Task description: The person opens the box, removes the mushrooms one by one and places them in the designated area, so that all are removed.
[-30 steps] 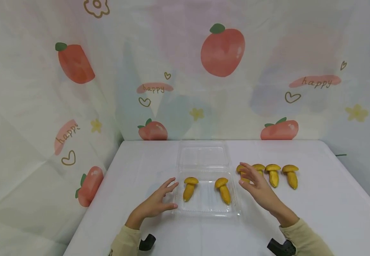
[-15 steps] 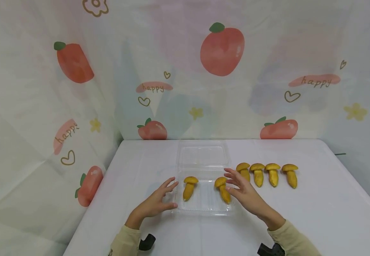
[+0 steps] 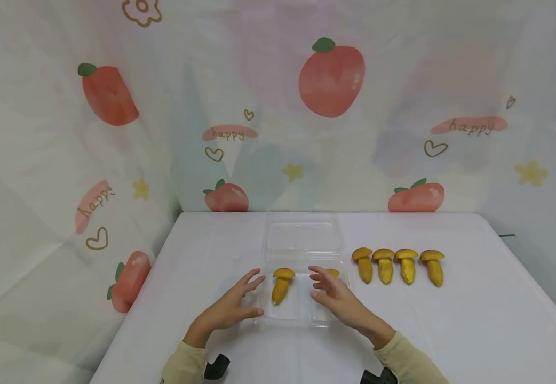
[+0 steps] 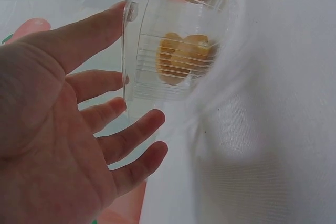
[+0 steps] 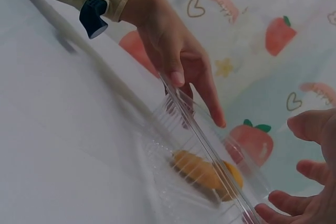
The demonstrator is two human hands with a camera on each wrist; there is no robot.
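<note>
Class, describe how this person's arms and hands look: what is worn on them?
The left hand and right hand are bare, with no gloves or rings visible. The left sleeve and right sleeve are plain beige, ending near the wrists. A black, bent left wrist piece and black right wrist piece show beside the cuffs.

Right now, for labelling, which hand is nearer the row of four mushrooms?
The right hand, over the container, left of the mushroom row; the left hand is farther, at the container's left edge.
</note>
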